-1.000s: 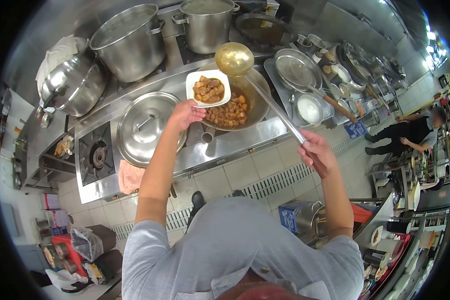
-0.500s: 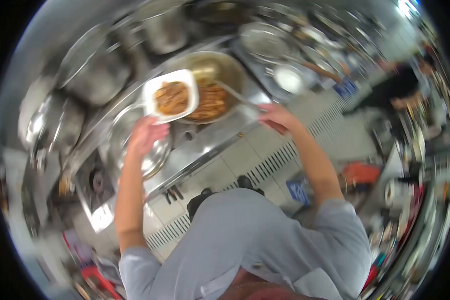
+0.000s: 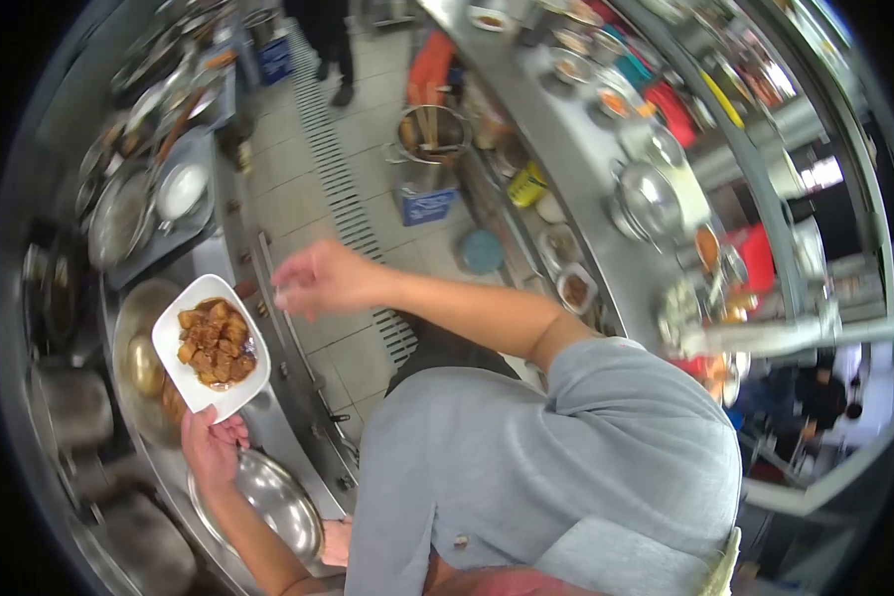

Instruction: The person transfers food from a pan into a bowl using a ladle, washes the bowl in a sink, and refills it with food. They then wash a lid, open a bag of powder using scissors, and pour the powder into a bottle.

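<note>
My left hand (image 3: 212, 447) grips the near edge of a white square bowl (image 3: 174, 348), its thumb over the rim. Chunks of brown, glossy food (image 3: 217, 343) in sauce lie in the bowl. Behind and partly under it sits a wide wok (image 3: 129, 333) with a ladle's round head (image 3: 146, 366) in it; the bowl covers the ladle's handle. Out over the floor to the right of the bowl, my right hand (image 3: 313, 278) is slightly blurred, its fingers loosely apart and nothing in them. A shiny metal basin (image 3: 293, 502) stands by my left forearm.
Another hand (image 3: 336, 543) shows beside the basin. A grey tray (image 3: 204, 164) holds a white bowl (image 3: 182, 191). Across the aisle, a long steel counter (image 3: 591, 204) carries dishes. A metal pot (image 3: 432, 134) stands on a blue crate (image 3: 427, 204). A person (image 3: 323, 40) stands farther down the aisle.
My view has swung to the right, toward the aisle and far counter. My right hand has let go of the ladle and moved away from the wok. My left hand keeps the bowl.
</note>
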Action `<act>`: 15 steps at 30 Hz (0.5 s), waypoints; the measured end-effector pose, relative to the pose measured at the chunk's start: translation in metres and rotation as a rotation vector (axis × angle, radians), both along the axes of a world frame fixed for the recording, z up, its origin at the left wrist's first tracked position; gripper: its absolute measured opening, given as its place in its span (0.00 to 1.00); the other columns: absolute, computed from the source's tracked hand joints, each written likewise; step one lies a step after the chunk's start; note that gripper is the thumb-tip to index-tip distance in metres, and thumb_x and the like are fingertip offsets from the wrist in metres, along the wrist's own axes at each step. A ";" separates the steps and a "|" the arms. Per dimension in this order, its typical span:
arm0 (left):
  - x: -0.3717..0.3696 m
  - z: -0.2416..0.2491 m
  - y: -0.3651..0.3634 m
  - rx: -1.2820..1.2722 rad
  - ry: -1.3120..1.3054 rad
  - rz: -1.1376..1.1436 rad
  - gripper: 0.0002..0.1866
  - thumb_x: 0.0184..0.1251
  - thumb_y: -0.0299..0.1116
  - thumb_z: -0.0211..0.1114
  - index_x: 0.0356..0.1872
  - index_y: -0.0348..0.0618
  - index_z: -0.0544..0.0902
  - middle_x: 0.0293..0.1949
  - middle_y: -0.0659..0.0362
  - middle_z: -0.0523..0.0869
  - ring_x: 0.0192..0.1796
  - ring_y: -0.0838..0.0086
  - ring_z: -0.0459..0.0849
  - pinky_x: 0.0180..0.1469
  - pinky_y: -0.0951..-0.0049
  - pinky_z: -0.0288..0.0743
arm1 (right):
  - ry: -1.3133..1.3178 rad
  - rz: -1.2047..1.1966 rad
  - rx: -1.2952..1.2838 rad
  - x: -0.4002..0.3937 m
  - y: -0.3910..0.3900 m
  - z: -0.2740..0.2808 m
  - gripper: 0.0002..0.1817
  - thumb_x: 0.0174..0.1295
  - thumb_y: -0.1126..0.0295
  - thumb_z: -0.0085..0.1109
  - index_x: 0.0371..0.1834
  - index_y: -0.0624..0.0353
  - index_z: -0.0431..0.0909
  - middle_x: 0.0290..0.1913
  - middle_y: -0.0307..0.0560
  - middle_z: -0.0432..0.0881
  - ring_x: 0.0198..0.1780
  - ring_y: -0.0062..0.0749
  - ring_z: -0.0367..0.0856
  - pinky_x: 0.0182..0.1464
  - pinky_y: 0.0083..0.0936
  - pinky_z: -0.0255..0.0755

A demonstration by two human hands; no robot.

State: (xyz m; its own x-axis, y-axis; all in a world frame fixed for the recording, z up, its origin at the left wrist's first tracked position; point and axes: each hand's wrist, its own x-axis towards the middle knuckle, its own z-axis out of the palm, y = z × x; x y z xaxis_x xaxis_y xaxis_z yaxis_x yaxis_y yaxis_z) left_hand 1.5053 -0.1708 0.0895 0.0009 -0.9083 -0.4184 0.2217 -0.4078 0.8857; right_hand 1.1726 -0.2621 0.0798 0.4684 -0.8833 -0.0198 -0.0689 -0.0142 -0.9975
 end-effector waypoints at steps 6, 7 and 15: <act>-0.116 -0.015 -0.036 -0.006 0.106 -0.469 0.16 0.69 0.36 0.57 0.50 0.35 0.75 0.27 0.52 0.84 0.24 0.66 0.83 0.23 0.68 0.75 | -0.192 -0.215 0.217 -0.083 0.114 0.001 0.23 0.72 0.64 0.58 0.65 0.66 0.73 0.42 0.44 0.87 0.34 0.25 0.87 0.33 0.23 0.79; -0.139 -0.020 -0.041 0.012 0.134 -0.545 0.15 0.69 0.36 0.57 0.50 0.35 0.74 0.28 0.52 0.84 0.24 0.65 0.83 0.23 0.67 0.76 | -0.260 -0.288 0.232 -0.097 0.129 -0.003 0.21 0.73 0.66 0.58 0.64 0.66 0.74 0.43 0.45 0.86 0.34 0.27 0.87 0.30 0.22 0.79; -0.346 -0.021 -0.051 0.083 0.133 -1.038 0.16 0.69 0.32 0.55 0.53 0.33 0.74 0.32 0.51 0.86 0.28 0.67 0.86 0.27 0.68 0.81 | -0.281 -0.872 0.235 -0.215 0.225 0.006 0.16 0.67 0.69 0.59 0.53 0.69 0.78 0.36 0.48 0.87 0.28 0.28 0.87 0.24 0.21 0.79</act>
